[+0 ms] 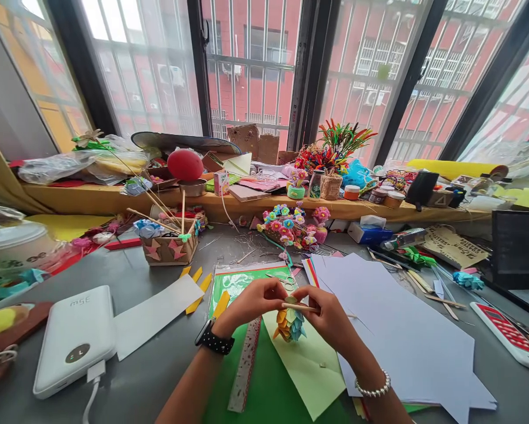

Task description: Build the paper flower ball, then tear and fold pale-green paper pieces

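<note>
The pale stick is pinched by the left hand and right hand, its long axis running nearly straight across between them; just below both, the orange-and-blue folded paper is seen.

Readable: "35W", apparently, on white power bank, 8 o'clock on the desk | its small round display: lit marks, digits unclear | tan card sheet, 3 o'clock: lines of writing, too small | calculator, 4 o'clock: key legends too small | lidded container, 9 o'clock: print illegible
</note>
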The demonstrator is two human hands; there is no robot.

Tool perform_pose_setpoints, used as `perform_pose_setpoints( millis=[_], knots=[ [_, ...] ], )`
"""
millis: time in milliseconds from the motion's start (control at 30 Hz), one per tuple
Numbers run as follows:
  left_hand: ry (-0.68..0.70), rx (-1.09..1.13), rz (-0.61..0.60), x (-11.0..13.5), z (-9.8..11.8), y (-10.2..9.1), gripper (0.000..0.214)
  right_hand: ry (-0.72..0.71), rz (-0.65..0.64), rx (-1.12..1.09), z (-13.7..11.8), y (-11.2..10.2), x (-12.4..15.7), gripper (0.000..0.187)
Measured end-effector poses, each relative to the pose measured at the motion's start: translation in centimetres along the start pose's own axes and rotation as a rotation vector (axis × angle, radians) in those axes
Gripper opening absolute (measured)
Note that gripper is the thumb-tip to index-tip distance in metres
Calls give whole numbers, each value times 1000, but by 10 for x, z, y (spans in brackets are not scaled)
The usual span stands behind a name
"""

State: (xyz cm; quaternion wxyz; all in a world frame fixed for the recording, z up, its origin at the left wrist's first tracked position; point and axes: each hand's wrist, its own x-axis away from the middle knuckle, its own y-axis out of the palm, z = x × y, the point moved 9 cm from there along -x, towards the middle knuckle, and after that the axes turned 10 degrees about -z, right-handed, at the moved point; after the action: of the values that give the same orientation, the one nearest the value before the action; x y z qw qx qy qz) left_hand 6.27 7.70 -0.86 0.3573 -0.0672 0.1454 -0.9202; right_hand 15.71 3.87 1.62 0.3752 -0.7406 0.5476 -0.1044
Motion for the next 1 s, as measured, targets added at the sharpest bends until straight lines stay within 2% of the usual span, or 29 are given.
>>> perform_pose_setpoints(
  millis=[133,533,1000],
  knots=[
    [-15,-28,-22,0,0,1,15,-2,2,6,-2,1,0,12],
    [14,-197,68,1,2,-2,16,8,61,62,1,2,1,19],
    [9,-207,24,0,3,0,23,14,67,142,-1,1,2,19]
  ],
)
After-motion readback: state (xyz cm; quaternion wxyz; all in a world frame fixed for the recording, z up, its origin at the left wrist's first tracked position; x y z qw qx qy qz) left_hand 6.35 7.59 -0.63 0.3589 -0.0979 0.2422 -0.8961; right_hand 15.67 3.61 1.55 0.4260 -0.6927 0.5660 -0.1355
